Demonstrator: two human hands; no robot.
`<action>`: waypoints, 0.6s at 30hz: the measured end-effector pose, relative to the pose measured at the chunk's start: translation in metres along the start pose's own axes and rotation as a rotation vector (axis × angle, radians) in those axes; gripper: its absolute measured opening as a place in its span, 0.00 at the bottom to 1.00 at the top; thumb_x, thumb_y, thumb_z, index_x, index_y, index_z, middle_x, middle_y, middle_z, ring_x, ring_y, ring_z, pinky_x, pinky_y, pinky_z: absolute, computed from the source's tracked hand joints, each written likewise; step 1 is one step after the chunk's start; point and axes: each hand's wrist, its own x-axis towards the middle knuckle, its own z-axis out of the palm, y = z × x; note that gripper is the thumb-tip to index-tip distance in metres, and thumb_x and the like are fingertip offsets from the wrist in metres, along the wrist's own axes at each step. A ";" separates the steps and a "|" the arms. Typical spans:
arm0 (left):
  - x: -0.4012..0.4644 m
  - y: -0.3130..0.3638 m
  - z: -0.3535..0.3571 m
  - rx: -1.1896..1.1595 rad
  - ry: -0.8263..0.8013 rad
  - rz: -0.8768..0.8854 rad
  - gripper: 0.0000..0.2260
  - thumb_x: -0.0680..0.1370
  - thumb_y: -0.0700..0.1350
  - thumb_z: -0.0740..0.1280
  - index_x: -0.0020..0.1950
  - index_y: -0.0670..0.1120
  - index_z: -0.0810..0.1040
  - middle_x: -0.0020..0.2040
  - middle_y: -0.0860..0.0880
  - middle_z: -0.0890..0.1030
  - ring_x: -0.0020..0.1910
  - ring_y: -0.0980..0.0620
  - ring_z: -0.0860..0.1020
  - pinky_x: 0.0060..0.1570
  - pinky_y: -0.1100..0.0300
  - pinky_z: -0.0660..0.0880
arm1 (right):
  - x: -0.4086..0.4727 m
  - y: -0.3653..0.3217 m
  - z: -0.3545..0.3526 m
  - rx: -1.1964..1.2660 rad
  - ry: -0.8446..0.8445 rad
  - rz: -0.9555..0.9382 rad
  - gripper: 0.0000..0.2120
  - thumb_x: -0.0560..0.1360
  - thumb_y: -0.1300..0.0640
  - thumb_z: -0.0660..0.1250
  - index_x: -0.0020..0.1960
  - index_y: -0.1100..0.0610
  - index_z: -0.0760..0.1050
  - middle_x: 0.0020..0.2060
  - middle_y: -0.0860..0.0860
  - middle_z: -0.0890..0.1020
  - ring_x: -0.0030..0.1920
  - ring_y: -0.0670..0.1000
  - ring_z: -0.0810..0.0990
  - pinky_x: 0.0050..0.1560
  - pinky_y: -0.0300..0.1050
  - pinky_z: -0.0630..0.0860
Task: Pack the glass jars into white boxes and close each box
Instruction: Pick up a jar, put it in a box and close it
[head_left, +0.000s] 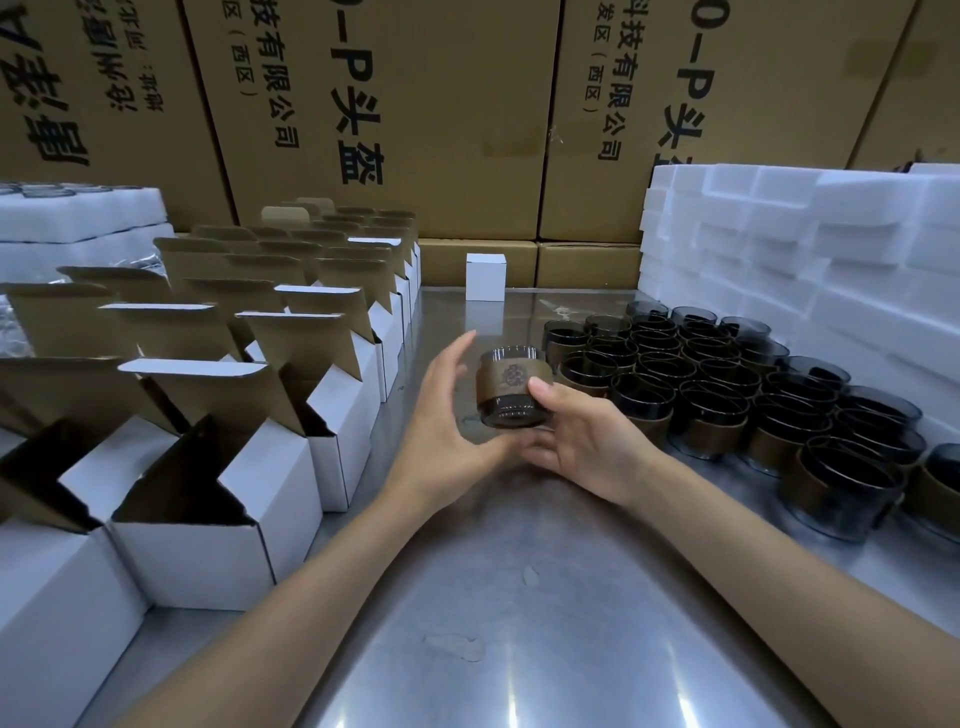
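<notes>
Jar (511, 387) in hand is the one being packed: a dark glass pot with a brown printed band round its middle, held above the metal table (519, 597) between the two hands. The right hand (582, 441) grips it, thumb curled over the banded side nearest the camera and fingers wrapped beneath the base. The left hand (441, 421) is not gripping; its fingers are spread and relaxed, cupped just beside the jar's left wall, the palm close under the base, and whether skin touches glass there I cannot tell.

Judging by this, the step under way is the carry from stock to box: one jar lifted, not yet boxed. Outward of the right hand's knuckles stand the remaining jars (727, 395), packed close together, with stacked white foam (805, 270) beyond them. Outward of the left hand's back stand rows of open white boxes (291, 431), flaps raised. Beyond the fingertips, well apart from the grip, a single closed white box (485, 277) stands against brown cartons (415, 130).

Next move probably calls for swinging the jar leftward over an open box mouth near the left hand, keeping it upright, lowering it in cleanly past the raised flaps, then folding those flaps shut
</notes>
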 end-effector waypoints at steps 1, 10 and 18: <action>0.000 0.001 0.000 0.081 0.020 0.068 0.38 0.68 0.42 0.78 0.73 0.49 0.63 0.70 0.53 0.68 0.69 0.59 0.67 0.68 0.67 0.63 | 0.001 0.001 0.002 -0.027 0.040 -0.028 0.25 0.67 0.49 0.71 0.62 0.56 0.74 0.52 0.55 0.81 0.44 0.48 0.81 0.45 0.39 0.77; -0.001 0.005 0.000 0.094 0.093 0.122 0.27 0.69 0.46 0.77 0.65 0.49 0.72 0.58 0.66 0.74 0.60 0.71 0.71 0.61 0.72 0.67 | -0.005 -0.007 0.006 0.279 -0.079 0.055 0.28 0.71 0.42 0.65 0.62 0.62 0.74 0.50 0.59 0.78 0.49 0.55 0.77 0.58 0.51 0.74; -0.002 0.004 0.002 0.195 0.050 0.223 0.38 0.69 0.46 0.77 0.74 0.51 0.61 0.71 0.57 0.67 0.71 0.62 0.65 0.68 0.68 0.61 | 0.003 0.010 0.018 -0.090 0.331 -0.187 0.37 0.57 0.49 0.79 0.61 0.56 0.68 0.53 0.55 0.81 0.51 0.56 0.83 0.57 0.59 0.77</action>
